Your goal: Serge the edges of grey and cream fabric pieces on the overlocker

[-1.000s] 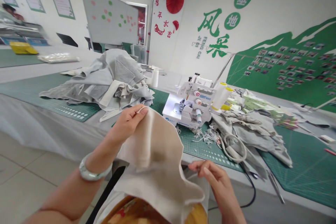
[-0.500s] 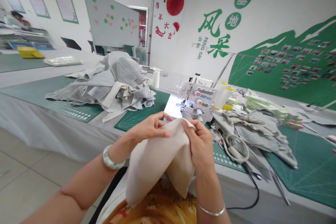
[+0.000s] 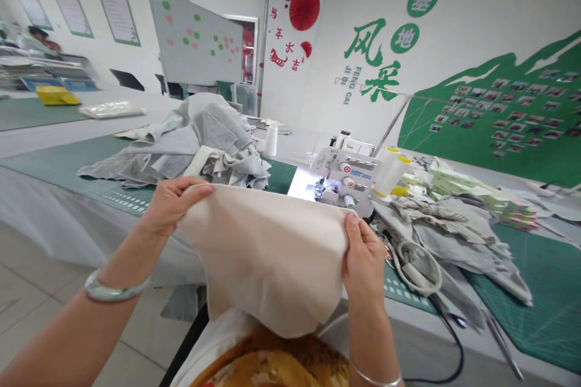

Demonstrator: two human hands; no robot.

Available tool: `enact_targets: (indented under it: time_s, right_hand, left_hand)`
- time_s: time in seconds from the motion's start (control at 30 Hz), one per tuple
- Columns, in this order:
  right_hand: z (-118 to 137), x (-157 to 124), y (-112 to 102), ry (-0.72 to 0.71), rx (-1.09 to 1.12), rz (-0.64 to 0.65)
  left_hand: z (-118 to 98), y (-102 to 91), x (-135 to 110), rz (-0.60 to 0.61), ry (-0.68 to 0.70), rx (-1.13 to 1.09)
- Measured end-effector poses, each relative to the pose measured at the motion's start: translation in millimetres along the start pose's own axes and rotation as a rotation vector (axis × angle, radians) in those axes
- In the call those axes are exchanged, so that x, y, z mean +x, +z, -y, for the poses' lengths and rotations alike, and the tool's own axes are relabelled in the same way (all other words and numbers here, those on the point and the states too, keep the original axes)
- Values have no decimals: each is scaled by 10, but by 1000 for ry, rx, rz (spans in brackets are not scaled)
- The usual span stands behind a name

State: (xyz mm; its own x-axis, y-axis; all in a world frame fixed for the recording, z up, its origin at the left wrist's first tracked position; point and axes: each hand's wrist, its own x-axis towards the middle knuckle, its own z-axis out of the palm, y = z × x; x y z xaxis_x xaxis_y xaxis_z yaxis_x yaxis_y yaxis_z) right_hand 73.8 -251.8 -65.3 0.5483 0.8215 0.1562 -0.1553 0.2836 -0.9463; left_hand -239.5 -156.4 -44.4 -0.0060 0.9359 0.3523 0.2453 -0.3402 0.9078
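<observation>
I hold a piece of cream cloth (image 3: pixel 267 248) stretched out flat in front of me, above my lap. My left hand (image 3: pixel 170 202) pinches its upper left corner, fingers closed over the edge. The upper right corner is gripped by my right hand (image 3: pixel 363 254), thumb on the front of the fabric. The lower edge of the cloth hangs loose over my patterned orange clothing. Just behind the cloth, a white overlock sewing machine (image 3: pixel 347 178) stands on the table.
A heap of grey fabric (image 3: pixel 190 139) lies on a green cutting mat (image 3: pixel 104 178) at the left. More grey cloth (image 3: pixel 458 236), a cable and thread cones (image 3: pixel 390 172) sit right of the machine. A whiteboard (image 3: pixel 200 42) stands behind. A person is at the far left.
My hands were close together at the top of the cloth; they have moved apart, spreading it out flat and wide. Earlier still, the right hand was low, off the top edge.
</observation>
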Motion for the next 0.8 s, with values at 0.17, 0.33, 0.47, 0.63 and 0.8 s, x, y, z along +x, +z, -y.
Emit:
enact_targets:
  time_s: [0.17,0.33,0.47,0.63,0.8]
  right_hand:
    - [-143,262,111,-175,-202,46]
    - [-362,583,220,-291,-534,-29]
    - [-455,666,263,-279,-807,-76]
    - [-499,695,252,-205,-806,-68]
    - [-523,661,184,-270,-727,-135]
  left_hand:
    - [-178,112,577,-160,253,224]
    - [117,571,1113,28,337,763]
    - [226,1084,867,29,575,850]
    - [106,1601,338,513,919,568]
    - [141,1757,257,567,882,588]
